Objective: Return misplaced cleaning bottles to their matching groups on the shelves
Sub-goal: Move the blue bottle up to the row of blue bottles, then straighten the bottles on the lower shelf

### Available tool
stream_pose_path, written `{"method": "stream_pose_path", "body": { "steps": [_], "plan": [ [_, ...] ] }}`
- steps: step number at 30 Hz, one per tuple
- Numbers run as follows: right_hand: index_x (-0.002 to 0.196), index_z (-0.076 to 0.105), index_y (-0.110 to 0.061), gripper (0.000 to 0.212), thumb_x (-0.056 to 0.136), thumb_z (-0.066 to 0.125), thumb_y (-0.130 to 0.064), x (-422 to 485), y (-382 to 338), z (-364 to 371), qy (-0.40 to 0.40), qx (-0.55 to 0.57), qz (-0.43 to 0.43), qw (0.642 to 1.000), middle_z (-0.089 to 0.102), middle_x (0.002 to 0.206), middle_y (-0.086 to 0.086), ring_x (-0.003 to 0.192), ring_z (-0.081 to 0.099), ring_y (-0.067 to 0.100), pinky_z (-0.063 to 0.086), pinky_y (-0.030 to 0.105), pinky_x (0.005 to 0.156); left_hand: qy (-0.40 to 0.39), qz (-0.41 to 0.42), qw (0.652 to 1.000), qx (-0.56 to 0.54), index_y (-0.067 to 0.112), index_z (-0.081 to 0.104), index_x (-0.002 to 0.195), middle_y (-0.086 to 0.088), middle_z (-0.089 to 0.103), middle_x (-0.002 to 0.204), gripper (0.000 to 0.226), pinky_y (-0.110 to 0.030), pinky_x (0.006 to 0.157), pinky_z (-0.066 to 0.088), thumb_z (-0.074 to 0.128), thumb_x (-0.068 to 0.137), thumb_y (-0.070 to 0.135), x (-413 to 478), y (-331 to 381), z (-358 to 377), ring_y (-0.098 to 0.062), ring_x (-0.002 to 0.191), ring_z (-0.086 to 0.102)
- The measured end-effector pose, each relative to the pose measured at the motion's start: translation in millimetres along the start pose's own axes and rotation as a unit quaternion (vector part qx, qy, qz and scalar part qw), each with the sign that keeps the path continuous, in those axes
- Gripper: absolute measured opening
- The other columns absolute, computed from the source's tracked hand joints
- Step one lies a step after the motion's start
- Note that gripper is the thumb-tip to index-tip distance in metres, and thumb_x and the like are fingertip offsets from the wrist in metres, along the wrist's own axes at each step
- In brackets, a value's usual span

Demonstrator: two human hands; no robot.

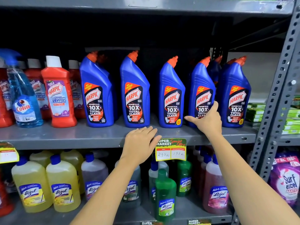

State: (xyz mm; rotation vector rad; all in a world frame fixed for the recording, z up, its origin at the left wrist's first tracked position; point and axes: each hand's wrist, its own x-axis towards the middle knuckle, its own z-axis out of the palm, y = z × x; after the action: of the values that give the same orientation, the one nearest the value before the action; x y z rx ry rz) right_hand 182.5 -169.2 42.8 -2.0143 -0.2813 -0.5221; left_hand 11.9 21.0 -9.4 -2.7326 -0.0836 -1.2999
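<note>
Resting flat on the shelf edge (81, 140), left hand (139, 142) has an empty, spread grip beside the price tag (170, 149). Right hand (207, 119) – grip wide, fingers against the 4th blue Harpic bottle (202, 88), not closed on it. Behind, w/ five blue bottles fronting the row.

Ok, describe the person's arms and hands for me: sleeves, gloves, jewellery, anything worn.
Both forearms are bare as far as the frame shows, with no sleeves in view. The left hand and the right hand wear no gloves. No watch, bracelet or ring shows on either wrist or on the visible fingers.
</note>
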Motion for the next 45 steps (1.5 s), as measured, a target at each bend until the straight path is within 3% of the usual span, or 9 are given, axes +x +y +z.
{"method": "stream_pose_path", "body": {
  "steps": [20, 24, 26, 28, 33, 35, 38, 41, 45],
  "plan": [
    [0.153, 0.013, -0.016, 0.124, 0.061, 0.085, -0.056, -7.3, -1.3, -4.1, 0.007, -0.009, -0.003, 1.000, 0.051, 0.138, 0.016, 0.126, 0.050, 0.035, 0.046, 0.048, 0.093, 0.035, 0.016, 0.999, -0.037, 0.012, 0.071, 0.110, -0.005, 0.073, 0.111, 0.047, -0.039, 0.083, 0.054, 0.037, 0.097, 0.041, -2.0, -1.9, -0.2, -0.023, 0.100, 0.068],
    [0.144, 0.038, -0.008, 0.080, 0.080, 0.074, -0.038, -40.0, 7.4, -2.3, 0.153, 0.166, -0.107, 0.968, 0.053, 0.136, 0.009, 0.125, 0.052, 0.022, 0.042, 0.039, 0.106, 0.090, 0.018, 0.992, -0.081, 0.012, 0.056, 0.132, -0.008, 0.053, 0.142, 0.041, -0.043, 0.112, 0.028, 0.040, 0.099, 0.030, -27.7, -3.4, 10.2, -0.022, 0.134, 0.045],
    [0.128, 0.053, -0.001, 0.043, 0.089, 0.063, -0.018, -76.1, 30.3, 11.6, 0.250, 0.226, -0.206, 0.919, 0.057, 0.122, 0.006, 0.113, 0.057, 0.023, 0.045, 0.041, 0.100, 0.125, -0.029, 0.991, -0.046, 0.014, 0.049, 0.138, -0.012, 0.038, 0.152, 0.043, -0.052, 0.116, 0.016, 0.044, 0.098, 0.029, -63.0, -0.4, 26.4, -0.026, 0.144, 0.028],
    [0.116, 0.056, -0.003, 0.025, 0.092, 0.057, -0.008, -116.3, 62.1, 34.4, 0.239, 0.250, -0.256, 0.903, 0.056, 0.114, 0.001, 0.104, 0.058, 0.031, 0.048, 0.047, 0.092, 0.132, -0.088, 0.986, -0.054, 0.014, 0.052, 0.133, -0.016, 0.036, 0.152, 0.041, -0.056, 0.116, 0.014, 0.049, 0.095, 0.028, -106.6, 7.0, 46.3, -0.029, 0.144, 0.025],
    [0.121, 0.054, -0.016, 0.037, 0.085, 0.063, -0.020, -199.5, 124.3, 89.1, 0.032, 0.193, -0.120, 0.973, 0.052, 0.114, -0.004, 0.110, 0.056, 0.014, 0.049, 0.048, 0.092, -0.109, -0.099, 0.985, -0.087, 0.013, 0.058, 0.129, -0.012, 0.043, 0.148, 0.042, -0.058, 0.111, 0.026, 0.039, 0.096, 0.031, -216.1, 23.4, 99.8, -0.029, 0.139, 0.034],
    [0.135, 0.044, -0.015, 0.064, 0.081, 0.069, -0.037, -214.8, 140.2, 103.6, -0.049, 0.139, -0.069, 0.987, 0.046, 0.127, -0.006, 0.122, 0.051, 0.015, 0.045, 0.043, 0.104, -0.215, -0.100, 0.968, -0.078, 0.012, 0.057, 0.131, -0.009, 0.047, 0.146, 0.046, -0.056, 0.112, 0.029, 0.036, 0.097, 0.034, -247.1, 23.3, 116.9, -0.028, 0.138, 0.038],
    [0.148, 0.027, -0.018, 0.102, 0.068, 0.077, -0.058, -230.7, 152.1, 117.5, -0.132, 0.098, 0.018, 0.986, 0.042, 0.141, 0.000, 0.132, 0.042, 0.014, 0.039, 0.034, 0.110, -0.344, -0.098, 0.933, -0.050, 0.011, 0.043, 0.143, -0.007, 0.038, 0.153, 0.051, -0.056, 0.116, 0.015, 0.039, 0.099, 0.037, -280.0, 18.3, 138.7, -0.023, 0.145, 0.024],
    [0.151, 0.023, -0.016, 0.120, 0.058, 0.085, -0.060, -250.4, 158.5, 130.9, -0.149, 0.095, 0.073, 0.982, 0.043, 0.143, 0.003, 0.134, 0.042, 0.016, 0.038, 0.033, 0.110, -0.394, -0.095, 0.914, -0.033, 0.013, 0.029, 0.150, -0.004, 0.026, 0.159, 0.058, -0.056, 0.118, 0.008, 0.039, 0.100, 0.041, -295.3, 15.4, 150.8, -0.021, 0.148, 0.015],
    [0.146, 0.031, -0.013, 0.112, 0.057, 0.091, -0.046, -269.2, 165.2, 148.2, -0.138, 0.047, 0.101, 0.984, 0.049, 0.129, 0.006, 0.127, 0.046, 0.023, 0.043, 0.040, 0.105, -0.376, -0.095, 0.921, -0.041, 0.013, 0.031, 0.149, -0.005, 0.028, 0.158, 0.061, -0.056, 0.117, 0.015, 0.047, 0.097, 0.041, -300.0, 15.9, 153.7, -0.022, 0.146, 0.020]
  ]
}}
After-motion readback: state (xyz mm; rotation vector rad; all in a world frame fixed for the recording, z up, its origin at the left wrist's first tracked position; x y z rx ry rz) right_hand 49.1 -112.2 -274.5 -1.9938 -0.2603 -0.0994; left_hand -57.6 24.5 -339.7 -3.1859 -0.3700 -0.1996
